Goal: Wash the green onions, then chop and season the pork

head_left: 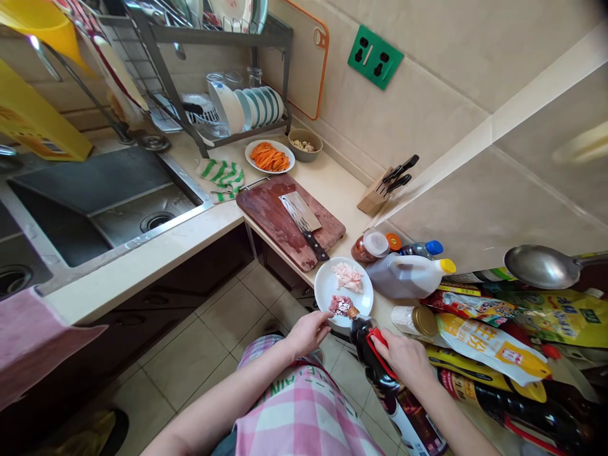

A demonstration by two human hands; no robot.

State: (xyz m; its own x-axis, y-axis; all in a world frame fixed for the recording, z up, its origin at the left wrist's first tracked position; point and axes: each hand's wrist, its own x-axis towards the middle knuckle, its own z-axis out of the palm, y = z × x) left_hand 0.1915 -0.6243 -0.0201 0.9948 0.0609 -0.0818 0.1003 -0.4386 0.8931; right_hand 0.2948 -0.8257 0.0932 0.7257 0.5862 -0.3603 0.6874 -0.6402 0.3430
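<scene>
My left hand (pixel 310 332) is at the near left rim of a white plate (pixel 324 288), fingers curled with the tips at its edge. On the plate lie pale pink meat strips (pixel 348 277) and a smaller heap of darker chopped meat with white powder (pixel 341 305). My right hand (pixel 399 358) grips a large dark sauce bottle (pixel 375 370) by its red handle. The bottle is tilted, its mouth over the plate's near edge beside the darker meat. A cleaver (pixel 301 212) rests on the brown cutting board (pixel 266 215) beyond the plate.
Sliced carrots (pixel 270 157), a small bowl (pixel 304 145) and a knife block (pixel 375 195) stand behind the board. Right of the plate are a plastic jug (pixel 403 276), a jar (pixel 414 320) and several seasoning packets (pixel 494 345). A sink (pixel 123 202) and dish rack (pixel 213 35) are left.
</scene>
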